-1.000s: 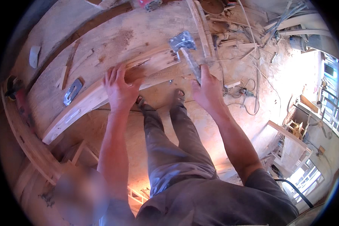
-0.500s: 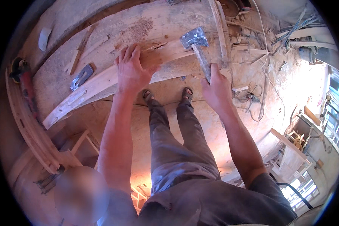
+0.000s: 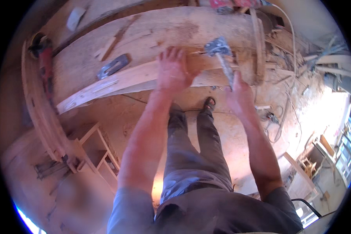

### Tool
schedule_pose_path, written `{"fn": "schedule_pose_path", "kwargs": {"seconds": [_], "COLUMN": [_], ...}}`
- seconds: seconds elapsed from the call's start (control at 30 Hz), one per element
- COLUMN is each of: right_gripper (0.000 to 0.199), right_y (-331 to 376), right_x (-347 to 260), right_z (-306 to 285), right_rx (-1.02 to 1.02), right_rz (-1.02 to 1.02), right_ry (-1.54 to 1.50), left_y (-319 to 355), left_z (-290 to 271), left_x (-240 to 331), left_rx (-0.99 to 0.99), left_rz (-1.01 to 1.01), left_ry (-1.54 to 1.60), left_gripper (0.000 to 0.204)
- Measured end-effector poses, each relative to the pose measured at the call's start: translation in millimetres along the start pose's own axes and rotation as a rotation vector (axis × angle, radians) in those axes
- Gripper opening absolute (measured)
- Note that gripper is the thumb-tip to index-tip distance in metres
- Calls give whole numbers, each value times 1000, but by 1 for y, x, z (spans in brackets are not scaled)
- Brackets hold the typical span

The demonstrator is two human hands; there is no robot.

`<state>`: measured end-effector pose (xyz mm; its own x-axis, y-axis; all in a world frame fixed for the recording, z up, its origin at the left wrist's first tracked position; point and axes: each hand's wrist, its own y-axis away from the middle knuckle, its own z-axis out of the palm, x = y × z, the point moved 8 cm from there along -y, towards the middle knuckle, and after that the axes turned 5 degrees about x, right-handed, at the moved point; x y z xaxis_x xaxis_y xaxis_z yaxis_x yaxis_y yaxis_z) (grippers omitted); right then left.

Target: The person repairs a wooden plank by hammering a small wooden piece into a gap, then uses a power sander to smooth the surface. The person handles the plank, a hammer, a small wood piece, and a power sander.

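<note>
Timber (image 3: pixel 132 77), pale, with slots cut toward its left end, lies along the worktop's (image 3: pixel 230 25) near edge; left hand (image 3: pixel 173 72) rests across it, fingers close together, thumb out to the right; right hand (image 3: pixel 241 95) is wrapped around the handle of a hatchet (image 3: pixel 217 46), head over the timber's right part, can't tell if it touches; slotted metal plate (image 3: pixel 114 67) sits just behind the timber, toward the worktop's left end; wood strip (image 3: pixel 116 40) lies farther back; red angle grinder (image 3: pixel 46 66) lies alongside a beam (image 3: pixel 43 117) at that left end.
</note>
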<state>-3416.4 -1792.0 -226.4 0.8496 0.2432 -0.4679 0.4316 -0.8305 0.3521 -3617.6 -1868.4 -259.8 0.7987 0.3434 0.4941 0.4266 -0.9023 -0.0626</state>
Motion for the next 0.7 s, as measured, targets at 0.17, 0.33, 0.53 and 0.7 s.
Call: {"fn": "schedule_pose_path", "kwargs": {"seconds": [0.17, 0.33, 0.53, 0.7], "right_gripper": [32, 23, 20, 41], "right_y": [-15, -42, -88, -92], "right_x": [18, 59, 100, 116], "right_z": [6, -11, -22, -41], "right_rx": [-83, -125, -205, 47], "right_rz": [60, 202, 282, 50], "right_ry": [-392, -734, -602, 45], "left_y": [1, -2, -31, -60], "left_z": [-9, -33, -74, -55], "left_x": [-4, -46, -140, -152], "left_rx": [62, 239, 344, 93], "left_rz": [5, -89, -135, -86], "left_ry": [84, 375, -126, -218], "left_gripper": [71, 48, 35, 38]}}
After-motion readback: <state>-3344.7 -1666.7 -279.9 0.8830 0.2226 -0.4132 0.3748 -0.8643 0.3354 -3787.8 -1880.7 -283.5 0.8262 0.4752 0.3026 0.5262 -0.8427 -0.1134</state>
